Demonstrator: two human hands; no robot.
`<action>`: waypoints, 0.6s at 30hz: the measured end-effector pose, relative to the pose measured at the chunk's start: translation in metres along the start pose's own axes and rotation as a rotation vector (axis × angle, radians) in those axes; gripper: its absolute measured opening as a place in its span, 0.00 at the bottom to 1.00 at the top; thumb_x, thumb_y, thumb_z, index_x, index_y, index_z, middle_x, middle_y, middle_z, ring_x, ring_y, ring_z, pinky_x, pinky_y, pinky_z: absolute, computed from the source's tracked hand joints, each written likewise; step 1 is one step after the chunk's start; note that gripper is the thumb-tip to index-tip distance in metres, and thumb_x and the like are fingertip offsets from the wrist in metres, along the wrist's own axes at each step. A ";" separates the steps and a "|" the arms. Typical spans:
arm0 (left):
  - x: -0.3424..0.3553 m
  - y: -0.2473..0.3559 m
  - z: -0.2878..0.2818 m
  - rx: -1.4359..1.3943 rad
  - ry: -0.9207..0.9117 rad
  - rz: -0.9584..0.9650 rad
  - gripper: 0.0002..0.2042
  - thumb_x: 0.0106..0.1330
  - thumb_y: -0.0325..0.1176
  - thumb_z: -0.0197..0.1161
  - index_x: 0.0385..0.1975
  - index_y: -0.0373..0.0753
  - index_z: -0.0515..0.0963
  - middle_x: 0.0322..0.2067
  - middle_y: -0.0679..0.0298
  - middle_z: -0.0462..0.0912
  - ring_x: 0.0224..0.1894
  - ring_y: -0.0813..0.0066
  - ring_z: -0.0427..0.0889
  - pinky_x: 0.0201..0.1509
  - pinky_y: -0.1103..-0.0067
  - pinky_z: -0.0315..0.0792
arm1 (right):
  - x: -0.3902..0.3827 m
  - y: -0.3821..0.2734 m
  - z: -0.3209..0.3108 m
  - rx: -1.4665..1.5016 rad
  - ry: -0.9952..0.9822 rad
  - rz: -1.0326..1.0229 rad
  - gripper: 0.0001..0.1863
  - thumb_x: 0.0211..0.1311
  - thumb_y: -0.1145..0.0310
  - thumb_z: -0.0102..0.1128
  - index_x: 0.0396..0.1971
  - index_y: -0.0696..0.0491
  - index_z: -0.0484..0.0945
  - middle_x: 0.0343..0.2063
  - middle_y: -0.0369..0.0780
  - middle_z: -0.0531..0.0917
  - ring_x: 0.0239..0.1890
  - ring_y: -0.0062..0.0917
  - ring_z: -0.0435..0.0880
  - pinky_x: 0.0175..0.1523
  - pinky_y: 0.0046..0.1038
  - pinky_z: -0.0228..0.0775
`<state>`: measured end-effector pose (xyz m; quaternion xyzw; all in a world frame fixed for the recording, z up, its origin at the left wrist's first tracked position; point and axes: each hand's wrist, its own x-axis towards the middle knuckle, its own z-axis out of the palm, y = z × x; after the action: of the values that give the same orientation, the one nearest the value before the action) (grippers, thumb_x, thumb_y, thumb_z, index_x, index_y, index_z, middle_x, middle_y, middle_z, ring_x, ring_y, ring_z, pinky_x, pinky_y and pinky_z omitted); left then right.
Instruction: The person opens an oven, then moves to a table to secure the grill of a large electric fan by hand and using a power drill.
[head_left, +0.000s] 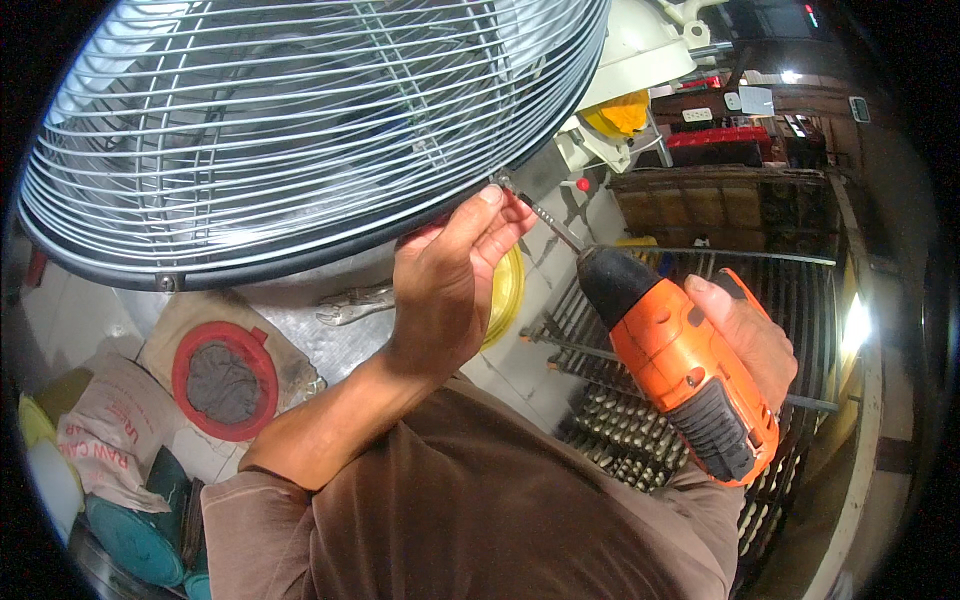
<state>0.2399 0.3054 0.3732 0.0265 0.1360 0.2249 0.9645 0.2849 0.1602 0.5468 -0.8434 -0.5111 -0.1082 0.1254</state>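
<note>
Head view: our right hand (752, 345) is closed round the drill (655, 340), bit (548, 217) at a rim clip (504, 181) on the guard (300, 262); our left hand (445, 260) is there too, can't tell if pinching. 1 far clip (168, 282) looks fastened; this 1 likely unfinished, seating hidden

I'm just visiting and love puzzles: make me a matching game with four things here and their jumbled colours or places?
1. Drill
2. Left hand
3. Wire cage
4. Round container

a. Red, left of the left forearm
b. Silvery bars, dark rim
c. Orange and black, in the right hand
d. Fingertips at the cage's rim

Pairs: 1-c, 2-d, 3-b, 4-a
</note>
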 end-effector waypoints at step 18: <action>0.007 -0.006 -0.008 -0.109 -0.023 -0.003 0.06 0.66 0.23 0.56 0.40 0.31 0.76 0.36 0.58 0.81 0.41 0.66 0.81 0.52 0.68 0.77 | 0.043 -0.051 -0.018 0.573 -0.072 0.981 0.21 0.55 0.60 0.68 0.40 0.63 0.79 0.34 0.46 0.84 0.33 0.29 0.84 0.42 0.26 0.77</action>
<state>0.2464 0.3030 0.3629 -0.0236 0.1123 0.2300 0.9664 0.2584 0.2130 0.5824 -0.9175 -0.0726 0.1344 0.3673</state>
